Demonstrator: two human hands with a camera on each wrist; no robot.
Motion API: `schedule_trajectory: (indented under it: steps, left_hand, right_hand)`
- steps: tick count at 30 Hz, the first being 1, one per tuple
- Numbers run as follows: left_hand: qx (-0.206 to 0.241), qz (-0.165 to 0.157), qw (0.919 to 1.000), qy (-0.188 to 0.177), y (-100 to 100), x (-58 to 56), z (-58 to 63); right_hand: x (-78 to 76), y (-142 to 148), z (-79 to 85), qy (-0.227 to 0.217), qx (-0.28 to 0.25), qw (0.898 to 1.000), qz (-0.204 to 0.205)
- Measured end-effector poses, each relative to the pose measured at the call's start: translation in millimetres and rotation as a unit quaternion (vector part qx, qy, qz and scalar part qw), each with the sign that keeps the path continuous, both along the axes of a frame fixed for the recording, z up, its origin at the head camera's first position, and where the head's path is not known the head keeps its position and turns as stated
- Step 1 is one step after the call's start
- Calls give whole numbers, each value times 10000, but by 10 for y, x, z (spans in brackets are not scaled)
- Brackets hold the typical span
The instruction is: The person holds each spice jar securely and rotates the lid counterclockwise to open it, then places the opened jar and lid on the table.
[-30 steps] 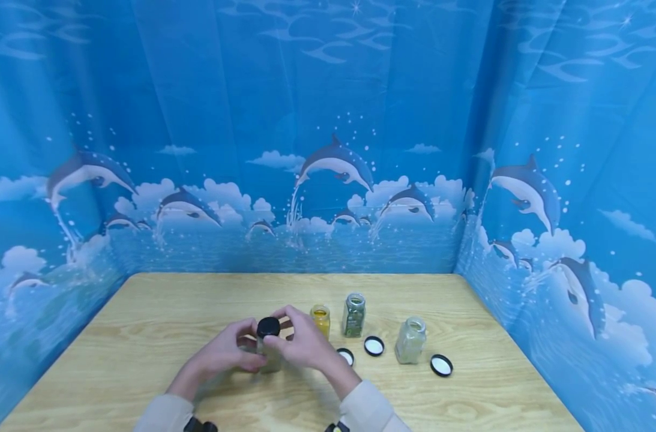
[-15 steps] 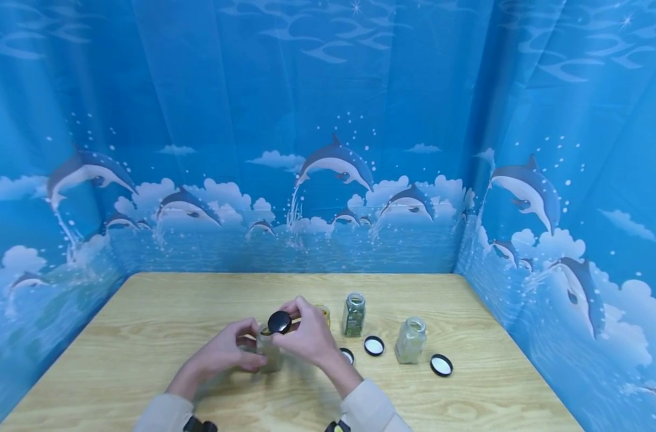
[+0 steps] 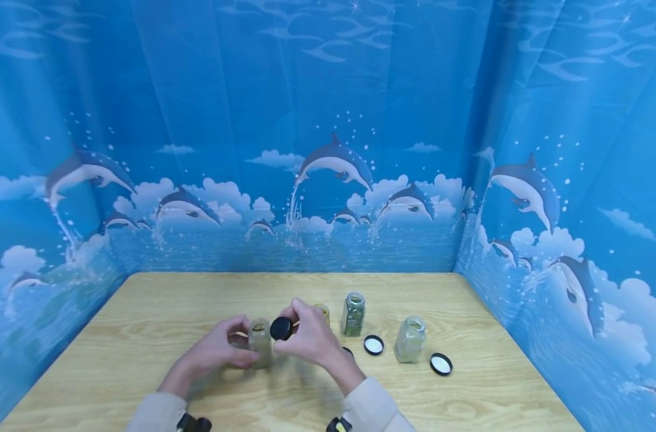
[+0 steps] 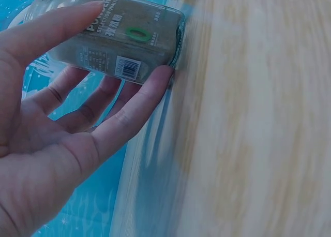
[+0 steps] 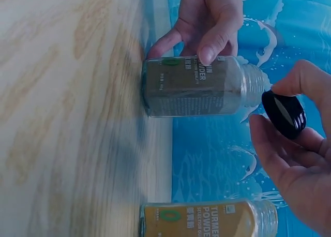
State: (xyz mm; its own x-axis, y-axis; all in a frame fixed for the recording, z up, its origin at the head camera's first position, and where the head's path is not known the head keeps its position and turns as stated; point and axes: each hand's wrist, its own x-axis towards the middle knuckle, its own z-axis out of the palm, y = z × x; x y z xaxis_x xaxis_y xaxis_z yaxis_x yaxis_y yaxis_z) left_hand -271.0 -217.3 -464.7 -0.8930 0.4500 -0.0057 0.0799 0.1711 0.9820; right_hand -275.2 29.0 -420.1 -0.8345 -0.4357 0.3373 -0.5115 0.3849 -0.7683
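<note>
My left hand (image 3: 216, 349) holds a glass spice jar (image 3: 260, 343) of grey-brown powder upright on the table. In the left wrist view the thumb lies on the label of this jar (image 4: 121, 38), and one finger touches it near the base. The mouth of the jar is uncovered. Just right of it, my right hand (image 3: 312, 337) pinches a black screw lid (image 3: 281, 328) between thumb and fingers. The right wrist view shows this lid (image 5: 284, 114) tilted, apart from the threaded neck. A turmeric powder jar (image 5: 196, 221) stands nearby, mostly hidden behind the right hand in the head view.
An uncapped jar of green herbs (image 3: 353, 316) and an uncapped pale jar (image 3: 410, 342) stand to the right. One lid (image 3: 373, 345) lies between them and another lid (image 3: 441, 364) lies farther right, both showing white undersides. A third lid (image 3: 348, 351) is mostly hidden by the right wrist.
The lid has come off the jar's mouth and moved right in my right hand, tilting. My left hand and the jar have shifted slightly left.
</note>
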Motion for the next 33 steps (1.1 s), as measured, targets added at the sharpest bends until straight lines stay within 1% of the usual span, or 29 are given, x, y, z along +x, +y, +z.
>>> schedule_trajectory:
  steps: [3,7,13,17,23,26,30,33]
  left_hand:
    - [-17,-4,10000,10,-26,0,7]
    - [-65,44,10000,37,-51,-6,12]
    - [-73,158,9998,-4,-87,-22,28]
    - [-62,220,9997,-3,-99,-25,37]
    - [-5,255,9997,54,-132,-27,44]
    - [15,317,9995,30,-162,-33,40]
    - [13,382,9993,-16,-201,-53,24]
    - [14,385,9993,-12,-223,-74,11]
  right_hand:
    - [-7,-1,-16,87,213,9997,71]
    - [-28,5,-41,197,661,9976,113]
    - [-35,20,-54,114,1302,9911,267]
    - [-27,18,-48,81,1886,9815,317]
    - [-7,2,-41,351,2660,9628,325]
    - [-4,-19,-60,556,2957,9530,360]
    - [-5,-55,-82,862,3268,9397,517]
    - [1,-74,-87,866,3459,9324,597]
